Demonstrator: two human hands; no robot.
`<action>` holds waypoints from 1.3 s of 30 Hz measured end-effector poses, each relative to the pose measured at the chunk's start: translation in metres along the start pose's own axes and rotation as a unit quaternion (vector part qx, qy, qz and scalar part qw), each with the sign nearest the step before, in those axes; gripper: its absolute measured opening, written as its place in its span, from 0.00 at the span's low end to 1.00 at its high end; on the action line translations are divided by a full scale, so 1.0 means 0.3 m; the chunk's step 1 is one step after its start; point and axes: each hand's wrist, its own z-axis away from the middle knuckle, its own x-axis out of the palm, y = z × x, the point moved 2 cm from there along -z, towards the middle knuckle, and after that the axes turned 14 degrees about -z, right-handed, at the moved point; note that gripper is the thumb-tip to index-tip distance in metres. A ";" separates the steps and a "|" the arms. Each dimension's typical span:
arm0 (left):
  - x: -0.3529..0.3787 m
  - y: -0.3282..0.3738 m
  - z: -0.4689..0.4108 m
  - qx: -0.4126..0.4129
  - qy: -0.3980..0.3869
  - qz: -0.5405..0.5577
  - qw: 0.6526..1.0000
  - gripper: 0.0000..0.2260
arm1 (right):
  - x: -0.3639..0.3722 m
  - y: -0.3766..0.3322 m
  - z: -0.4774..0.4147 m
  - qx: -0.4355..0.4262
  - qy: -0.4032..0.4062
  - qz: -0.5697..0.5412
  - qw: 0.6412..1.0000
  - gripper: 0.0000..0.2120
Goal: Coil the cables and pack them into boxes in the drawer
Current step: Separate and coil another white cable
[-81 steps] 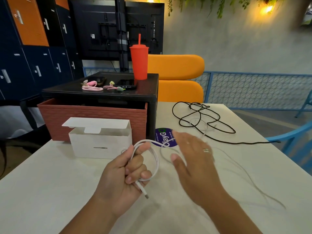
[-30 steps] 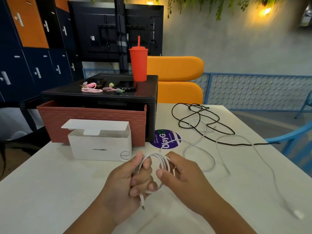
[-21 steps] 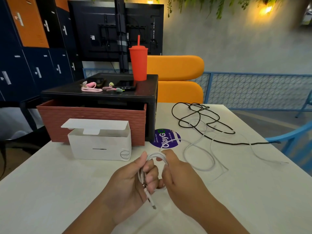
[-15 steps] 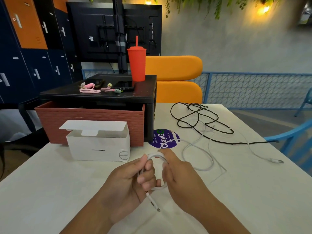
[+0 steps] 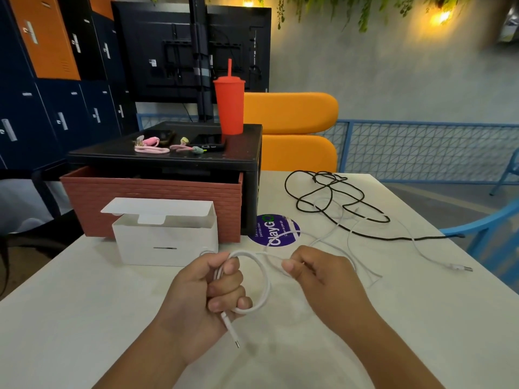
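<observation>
Left hand (image 5: 209, 293) fisted tight around a small round coil of smooth white cable (image 5: 262, 279), held just above the matte off-white table (image 5: 84, 318); a short stiff end with a metal plug tip (image 5: 237, 344) sticks down out of the fist. Right hand (image 5: 320, 273) pinches the same cable between thumb and curled fingers, just right of the coil. The rest of the cable runs loose behind the right hand in slack loops across the tabletop and ends in a flat metal USB plug (image 5: 462, 267) near the right edge.

White cardboard box (image 5: 165, 242), rectangular, lid flap open and tipped back, sits on the table in front of the pulled-out drawer (image 5: 151, 203), whose front has a reddish brick-like ribbed texture and sits in a black unit (image 5: 168, 158). Box interior mostly hidden, contents can't tell.

Thin black cable (image 5: 337, 209) lies tangled on the far right of the table, with the white slack overlapping it. Round purple sticker (image 5: 276, 230) is stuck flat to the table beside the unit. On the unit: glossy red tumbler (image 5: 229, 106) with straw, and pink cables (image 5: 151, 146) bundled.
</observation>
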 end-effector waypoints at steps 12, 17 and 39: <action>-0.014 0.021 0.002 0.036 0.052 -0.011 0.998 0.13 | -0.052 -0.049 0.013 -0.056 0.086 0.154 0.983 0.22; -0.043 0.020 -0.017 0.040 0.081 0.038 0.995 0.15 | -0.001 -0.043 0.029 -0.027 -0.122 0.206 0.970 0.22; 0.020 -0.097 0.002 0.129 -0.042 -0.354 0.925 0.25 | 0.028 -0.110 0.048 -0.136 -0.098 0.062 0.984 0.17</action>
